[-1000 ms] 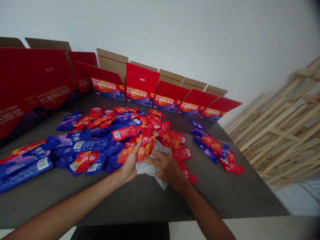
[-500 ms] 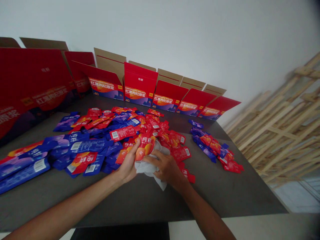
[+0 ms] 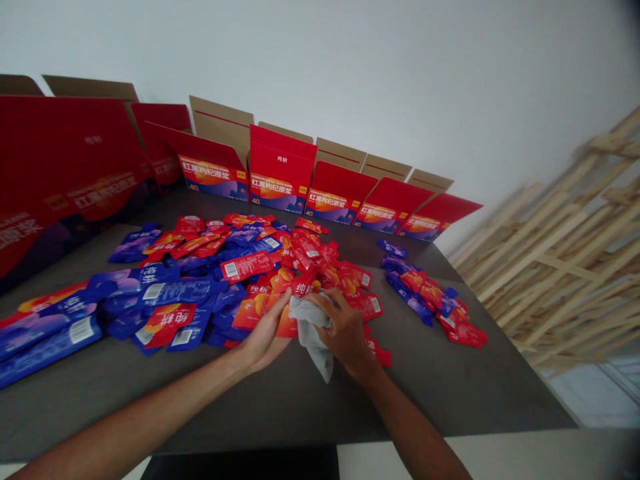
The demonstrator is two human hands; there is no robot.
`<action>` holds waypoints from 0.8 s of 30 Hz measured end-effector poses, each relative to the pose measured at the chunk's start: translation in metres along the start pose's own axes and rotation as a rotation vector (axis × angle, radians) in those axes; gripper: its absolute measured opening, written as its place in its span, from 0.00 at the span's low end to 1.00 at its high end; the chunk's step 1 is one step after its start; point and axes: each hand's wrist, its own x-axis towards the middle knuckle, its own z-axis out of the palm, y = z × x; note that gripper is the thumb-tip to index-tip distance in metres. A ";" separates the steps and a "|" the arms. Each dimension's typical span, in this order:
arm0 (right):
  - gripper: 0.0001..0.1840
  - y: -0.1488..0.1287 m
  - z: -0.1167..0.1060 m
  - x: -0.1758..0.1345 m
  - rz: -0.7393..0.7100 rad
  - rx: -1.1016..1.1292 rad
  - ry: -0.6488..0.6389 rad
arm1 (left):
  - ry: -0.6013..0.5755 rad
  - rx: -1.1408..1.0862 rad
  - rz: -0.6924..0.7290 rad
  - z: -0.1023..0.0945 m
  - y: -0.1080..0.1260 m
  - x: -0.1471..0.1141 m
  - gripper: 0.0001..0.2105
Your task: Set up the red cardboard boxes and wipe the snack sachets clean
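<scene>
My left hand (image 3: 266, 337) is closed on a red pouch (image 3: 287, 326) with orange fruit printed on it, held just above the near side of the pile. In my right hand (image 3: 345, 330) is a grey-white cloth (image 3: 311, 320), bunched against the pouch's right side and upper part, with a corner hanging down. The cloth and fingers cover much of the pouch. Beneath and beyond both hands spreads a heap of red pouches (image 3: 245, 265) and blue pouches (image 3: 186, 291) on the dark table (image 3: 240, 407).
Open red cartons (image 3: 279, 183) with raised flaps line the table's back edge, and larger red cartons (image 3: 65, 160) stand at the left. A smaller group of red and blue pouches (image 3: 425, 288) lies at the right. Wooden slats (image 3: 560, 260) lean beyond the table's right edge.
The cloth has shifted from the pouch's lower part to its right side and upper part. My left hand has moved slightly right and turned the pouch.
</scene>
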 end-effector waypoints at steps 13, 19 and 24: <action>0.32 0.000 0.001 -0.002 -0.234 -0.007 -0.163 | -0.020 -0.028 -0.140 0.000 0.009 -0.005 0.22; 0.28 0.004 -0.003 0.000 -0.012 0.021 0.079 | -0.027 0.029 0.027 0.005 -0.002 -0.002 0.19; 0.28 0.002 0.002 0.000 -0.183 0.006 -0.116 | 0.019 0.005 -0.073 0.002 0.009 -0.004 0.23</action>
